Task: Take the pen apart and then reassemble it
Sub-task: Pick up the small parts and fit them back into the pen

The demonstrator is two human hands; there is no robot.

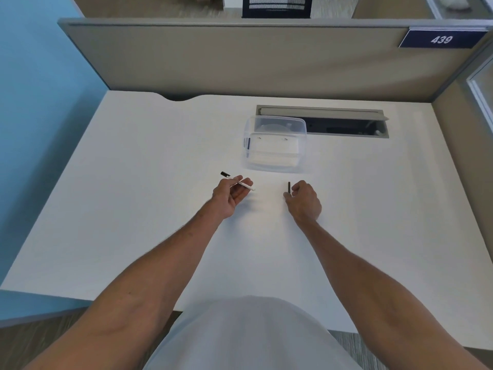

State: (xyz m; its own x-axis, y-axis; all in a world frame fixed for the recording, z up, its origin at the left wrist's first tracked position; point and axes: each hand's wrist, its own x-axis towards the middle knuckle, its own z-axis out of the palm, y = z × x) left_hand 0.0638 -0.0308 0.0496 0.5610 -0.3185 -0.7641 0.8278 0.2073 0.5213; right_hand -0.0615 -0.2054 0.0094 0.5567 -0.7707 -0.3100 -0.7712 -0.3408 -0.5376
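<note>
My left hand (231,194) holds a white pen body (241,183) with a black end that points up and to the left; the pen's bare tip points right. The hand is palm-up a little above the white desk (133,209). My right hand (304,200) pinches a short black pen cap (289,187), held upright between thumb and fingers. The two hands are apart, with a gap of bare desk between them.
A clear plastic box (274,144) stands just beyond the hands at the middle of the desk. Behind it is an open cable slot (344,121). A beige partition (240,57) closes the back; a blue wall is on the left.
</note>
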